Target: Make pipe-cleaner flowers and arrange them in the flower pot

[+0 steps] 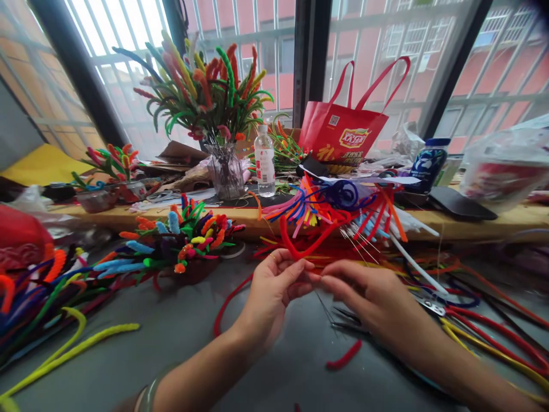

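Observation:
In the head view a bent red pipe cleaner (315, 246) rises in a V above my fingertips. My left hand (274, 292) pinches its lower end between thumb and fingers. Close beside it, my right hand (373, 289) has its fingers pressed together at the same spot, apparently on the pipe cleaner's end; the fingers partly hide it. Thin wires hang just below the fingertips. Under my right hand lie dark pliers (349, 321), partly covered. A short red pipe cleaner piece (344, 355) rests on the grey table (274, 375).
Bundled colourful pipe cleaners (189, 234) lie at left, with yellow ones (86, 343) nearer. On the wooden ledge (266, 217) stand a glass vase (226, 171), a water bottle (265, 163), a red bag (343, 129) and a blue bottle (430, 166). Scissors (431, 306) lie at right.

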A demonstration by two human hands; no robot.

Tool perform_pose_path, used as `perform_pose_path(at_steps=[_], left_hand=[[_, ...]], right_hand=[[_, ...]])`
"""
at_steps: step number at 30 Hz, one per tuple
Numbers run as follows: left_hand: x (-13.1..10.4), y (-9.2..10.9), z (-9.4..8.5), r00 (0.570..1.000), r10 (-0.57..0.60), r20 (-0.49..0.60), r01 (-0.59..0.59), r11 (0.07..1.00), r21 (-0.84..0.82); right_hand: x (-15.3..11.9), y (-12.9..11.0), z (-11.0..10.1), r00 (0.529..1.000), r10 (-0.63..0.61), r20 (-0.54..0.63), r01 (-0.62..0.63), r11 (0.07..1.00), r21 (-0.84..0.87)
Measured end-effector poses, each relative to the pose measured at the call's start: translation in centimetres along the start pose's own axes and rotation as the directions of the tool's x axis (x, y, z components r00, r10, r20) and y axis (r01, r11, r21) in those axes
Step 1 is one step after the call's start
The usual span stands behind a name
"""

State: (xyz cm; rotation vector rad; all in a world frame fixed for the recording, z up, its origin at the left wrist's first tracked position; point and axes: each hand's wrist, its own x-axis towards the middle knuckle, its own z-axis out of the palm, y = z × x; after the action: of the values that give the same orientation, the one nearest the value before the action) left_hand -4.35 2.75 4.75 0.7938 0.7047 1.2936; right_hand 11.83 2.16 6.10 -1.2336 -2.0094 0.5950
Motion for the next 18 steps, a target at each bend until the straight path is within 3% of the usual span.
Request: perform_pose_path(at_steps=[2, 4, 9, 13, 16, 18], left_hand=[[0.1, 0.1, -0.1, 0.999, 0.038, -0.024, -0.039, 0.999, -0.012], [0.3, 0.1, -0.3, 0.998, 0.051, -0.043, -0.053, 0.998, -0.027], [0.6, 0.1, -0.5, 1.0, -0.021, -0.021, 0.019, 0.997, -0.08], [1.0, 0.4, -0.8, 0.999, -0.012, -0.038, 0.01, 0.997, -0.076], [1.5, 0.7, -1.2, 0.997, 0.012, -0.075, -0.016, 0.999, -0.051], [2.0, 0.7, -1.5, 0.995, 0.011, -0.101, -0.014, 0.999, -0.03]], right_hand=[[-0.1, -0.3, 0.7, 0.976, 0.036, 0.214, -0.06, 0.992, 0.107], [-0.1, -0.2, 1.2, 0.945, 0.074, 0.318, -0.156, 0.958, 0.241], [-0.1, 0.5, 1.7, 0.92, 0.09, 0.382, -0.27, 0.851, 0.45], [-0.3, 0.5, 2.0, 0.895, 0.053, 0.442, -0.289, 0.824, 0.487], [-1.2, 0.4, 3.4, 0.825, -0.061, 0.562, -0.152, 0.934, 0.324], [-2.4, 0.9, 5.4, 0.71, -0.225, 0.667, 0.115, 0.972, 0.205]])
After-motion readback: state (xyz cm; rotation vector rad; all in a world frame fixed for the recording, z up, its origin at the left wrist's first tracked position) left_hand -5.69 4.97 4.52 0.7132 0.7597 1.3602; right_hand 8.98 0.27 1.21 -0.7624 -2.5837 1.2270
